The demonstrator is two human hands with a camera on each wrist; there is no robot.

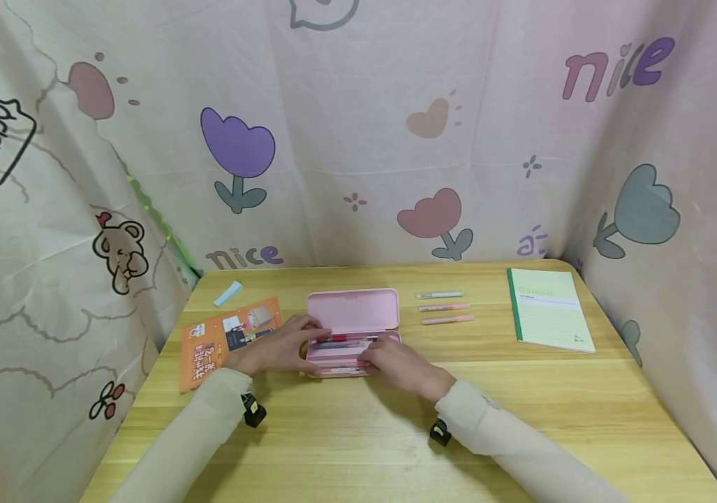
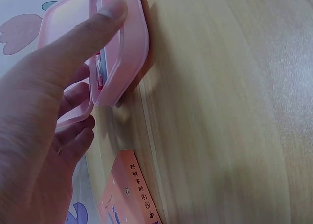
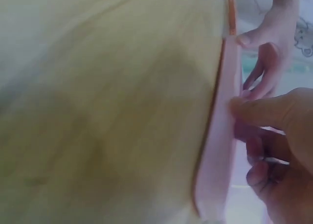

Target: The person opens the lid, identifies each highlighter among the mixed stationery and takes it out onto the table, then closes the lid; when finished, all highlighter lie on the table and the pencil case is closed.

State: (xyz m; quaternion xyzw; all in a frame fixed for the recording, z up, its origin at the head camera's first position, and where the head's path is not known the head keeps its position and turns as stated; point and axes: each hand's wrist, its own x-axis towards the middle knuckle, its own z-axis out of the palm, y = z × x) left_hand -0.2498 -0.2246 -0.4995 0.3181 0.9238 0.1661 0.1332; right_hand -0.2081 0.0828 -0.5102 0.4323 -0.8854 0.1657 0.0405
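A pink pencil case (image 1: pixel 353 312) lies with its lid folded back on the table. Several pens show inside, among them a red pen (image 1: pixel 331 339) in the back part and a pale pen (image 1: pixel 341 369) along the front. My left hand (image 1: pixel 279 347) holds the case's left end, thumb on the front rim and fingers toward the hinge side. My right hand (image 1: pixel 403 365) is at the front right of the case, thumb at the front wall (image 3: pixel 219 150) and fingers bent inward over the inside. I cannot tell what those fingertips pinch.
An orange booklet (image 1: pixel 207 339) lies on the left under my left forearm's side, with a light blue strip (image 1: pixel 228 293) behind it. Three slim markers (image 1: pixel 444 307) sit in a row right of the case. A green-spined notebook (image 1: pixel 551 307) is at the far right.
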